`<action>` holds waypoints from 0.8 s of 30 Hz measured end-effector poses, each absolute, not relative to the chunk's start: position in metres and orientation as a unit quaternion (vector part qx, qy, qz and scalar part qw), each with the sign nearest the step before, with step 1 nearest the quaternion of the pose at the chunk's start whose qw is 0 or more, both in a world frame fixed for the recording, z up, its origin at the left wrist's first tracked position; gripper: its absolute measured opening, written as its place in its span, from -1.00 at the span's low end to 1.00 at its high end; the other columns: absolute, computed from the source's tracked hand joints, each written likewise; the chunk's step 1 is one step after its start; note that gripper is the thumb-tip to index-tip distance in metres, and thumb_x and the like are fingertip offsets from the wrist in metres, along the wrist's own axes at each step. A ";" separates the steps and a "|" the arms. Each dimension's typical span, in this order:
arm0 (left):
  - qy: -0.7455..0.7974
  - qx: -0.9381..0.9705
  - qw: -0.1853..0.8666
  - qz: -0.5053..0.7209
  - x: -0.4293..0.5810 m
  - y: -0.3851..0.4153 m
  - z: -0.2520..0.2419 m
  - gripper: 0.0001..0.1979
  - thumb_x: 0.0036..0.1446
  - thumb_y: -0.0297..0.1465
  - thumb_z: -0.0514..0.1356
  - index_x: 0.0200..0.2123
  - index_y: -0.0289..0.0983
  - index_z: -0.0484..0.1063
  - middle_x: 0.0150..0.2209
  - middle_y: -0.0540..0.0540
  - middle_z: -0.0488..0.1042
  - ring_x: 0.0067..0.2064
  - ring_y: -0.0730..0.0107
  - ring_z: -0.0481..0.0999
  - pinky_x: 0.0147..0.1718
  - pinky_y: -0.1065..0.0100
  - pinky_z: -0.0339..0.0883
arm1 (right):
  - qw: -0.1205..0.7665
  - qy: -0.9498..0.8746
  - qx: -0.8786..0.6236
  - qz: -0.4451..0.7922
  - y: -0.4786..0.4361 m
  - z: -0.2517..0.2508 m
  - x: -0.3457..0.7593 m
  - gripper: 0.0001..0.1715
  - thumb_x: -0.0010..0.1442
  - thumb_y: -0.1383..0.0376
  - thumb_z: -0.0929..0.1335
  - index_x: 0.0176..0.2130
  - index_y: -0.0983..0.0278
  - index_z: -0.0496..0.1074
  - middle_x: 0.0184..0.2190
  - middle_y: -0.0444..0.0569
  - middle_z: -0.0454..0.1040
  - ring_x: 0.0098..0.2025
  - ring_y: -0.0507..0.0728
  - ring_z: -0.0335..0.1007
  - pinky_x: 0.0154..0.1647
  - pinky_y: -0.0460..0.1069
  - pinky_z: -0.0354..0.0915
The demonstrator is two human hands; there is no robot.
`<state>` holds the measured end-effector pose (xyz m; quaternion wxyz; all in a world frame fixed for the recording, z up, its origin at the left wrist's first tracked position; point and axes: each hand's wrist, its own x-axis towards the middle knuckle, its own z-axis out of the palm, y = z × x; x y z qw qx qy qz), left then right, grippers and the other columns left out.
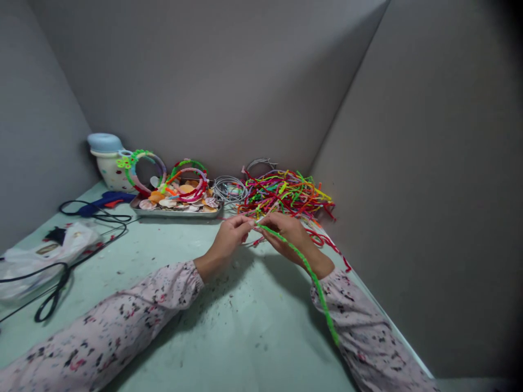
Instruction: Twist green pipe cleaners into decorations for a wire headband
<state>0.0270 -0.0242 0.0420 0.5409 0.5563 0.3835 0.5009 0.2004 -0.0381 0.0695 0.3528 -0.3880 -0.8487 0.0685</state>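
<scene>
My left hand [229, 235] and my right hand [288, 233] meet fingertip to fingertip above the pale green table [229, 337], just in front of a heap of coloured pipe cleaners [286, 195]. Both pinch one end of a long green pipe cleaner [310, 275]. Its free length trails back over my right wrist and floral sleeve toward me. Fingers of both hands are curled closed around that end.
A metal tray [175, 211] of seashells and wrapped hoops [188, 177] stands at the back, beside coils of wire [231, 189] and a pale jar [107, 160]. A blue glue gun [107, 200], black scissors [53, 296] and a plastic bag [44, 253] lie left. Grey walls close in.
</scene>
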 end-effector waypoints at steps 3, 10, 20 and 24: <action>0.394 0.558 0.536 0.495 0.027 -0.024 0.042 -0.75 0.00 -0.23 0.21 -0.47 -0.32 0.39 -0.67 0.12 0.18 -0.59 0.57 0.08 -0.56 0.42 -0.09 | 0.363 -0.852 -0.377 -0.011 -0.034 0.065 0.203 -0.90 0.25 0.28 0.34 -0.25 0.24 0.46 -0.32 -0.02 0.45 -0.30 0.08 0.37 -0.27 -0.04 0.26; 0.398 0.577 0.523 0.485 0.027 -0.025 0.044 -0.75 0.00 -0.23 0.21 -0.52 -0.31 0.37 -0.65 0.10 0.18 -0.58 0.56 0.10 -0.56 0.42 -0.06 | 0.391 -0.856 -0.330 -0.077 -0.028 0.063 0.208 -0.90 0.25 0.29 0.35 -0.20 0.19 0.46 -0.21 0.01 0.45 -0.12 0.15 0.37 -0.05 0.07 0.29; 0.398 0.602 0.511 0.467 0.025 -0.024 0.045 -0.74 -0.01 -0.21 0.23 -0.51 -0.31 0.39 -0.63 0.09 0.19 -0.55 0.54 0.10 -0.55 0.43 -0.06 | 0.394 -0.864 -0.301 -0.089 -0.027 0.061 0.209 -0.86 0.24 0.38 0.33 -0.23 0.21 0.50 -0.27 0.01 0.49 -0.19 0.14 0.38 -0.15 0.06 0.30; 0.399 0.605 0.507 0.465 0.026 -0.024 0.045 -0.73 -0.02 -0.19 0.25 -0.49 -0.31 0.42 -0.62 0.09 0.20 -0.55 0.53 0.12 -0.55 0.43 -0.05 | 0.381 -0.869 -0.305 -0.077 -0.028 0.061 0.210 -0.83 0.24 0.38 0.32 -0.20 0.18 0.50 -0.25 0.00 0.49 -0.16 0.15 0.37 -0.12 0.07 0.29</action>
